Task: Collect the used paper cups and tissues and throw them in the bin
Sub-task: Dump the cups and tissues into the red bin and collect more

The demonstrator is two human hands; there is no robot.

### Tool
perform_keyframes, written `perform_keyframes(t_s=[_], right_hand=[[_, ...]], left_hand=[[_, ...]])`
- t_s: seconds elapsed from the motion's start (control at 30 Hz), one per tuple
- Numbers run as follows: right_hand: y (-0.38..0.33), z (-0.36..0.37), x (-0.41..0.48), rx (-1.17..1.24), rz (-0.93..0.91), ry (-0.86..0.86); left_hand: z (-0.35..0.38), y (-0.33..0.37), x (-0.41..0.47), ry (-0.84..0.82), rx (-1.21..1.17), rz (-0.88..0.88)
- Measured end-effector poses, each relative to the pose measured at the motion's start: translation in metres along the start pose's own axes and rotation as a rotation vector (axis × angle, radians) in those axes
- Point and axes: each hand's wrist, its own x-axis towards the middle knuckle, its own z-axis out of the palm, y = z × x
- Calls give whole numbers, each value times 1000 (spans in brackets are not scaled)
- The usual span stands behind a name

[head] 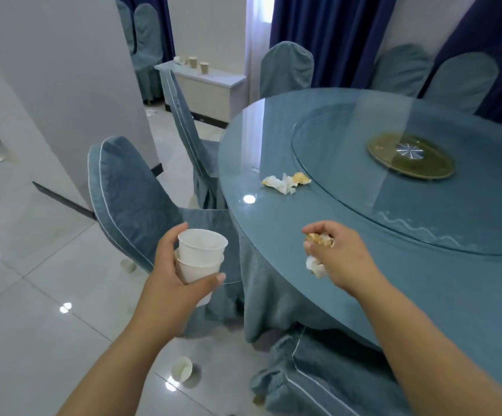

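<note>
While left hand (170,276) grips two cups (201,250), right hand (344,259) grips tissues (315,265)

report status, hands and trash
Left hand grips two stacked cups. Right hand clutches crumpled tissues. Loose tissues on the table, fallen cup on the floor.

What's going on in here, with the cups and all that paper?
A person is clearing up rubbish. The left hand holds two stacked white paper cups; the right hand grips crumpled tissues. More used tissue lies on the round glass-topped table, a fallen cup lies on the floor, and a few more cups stand on a far sideboard. No bin is in view.
</note>
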Motion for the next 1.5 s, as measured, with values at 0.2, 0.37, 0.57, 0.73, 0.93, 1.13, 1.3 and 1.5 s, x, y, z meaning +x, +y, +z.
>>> perform_keyframes(t_s=[0.2, 0.37, 0.57, 0.73, 0.93, 1.13, 1.3, 1.5], right_hand=[[-4, 39, 64, -36, 83, 101], [-9, 69, 101, -43, 157, 167], [4, 95, 139, -204, 224, 190], [25, 104, 197, -325, 260, 218], [44, 102, 295, -480, 283, 237], [59, 106, 375, -690, 353, 153], [75, 119, 408, -739, 395, 22], [81, 134, 384, -886, 226, 121]], left_hand=[[-7, -10, 76, -58, -20, -33], [-12, -21, 133, -135, 4, -59], [-14, -30, 195, -253, 45, -84], [0, -38, 244, -322, 79, -113], [30, -43, 306, -323, 117, -150], [57, -52, 348, -324, 153, -173], [61, -62, 359, -312, 133, -218], [46, -67, 352, -323, 114, -232]])
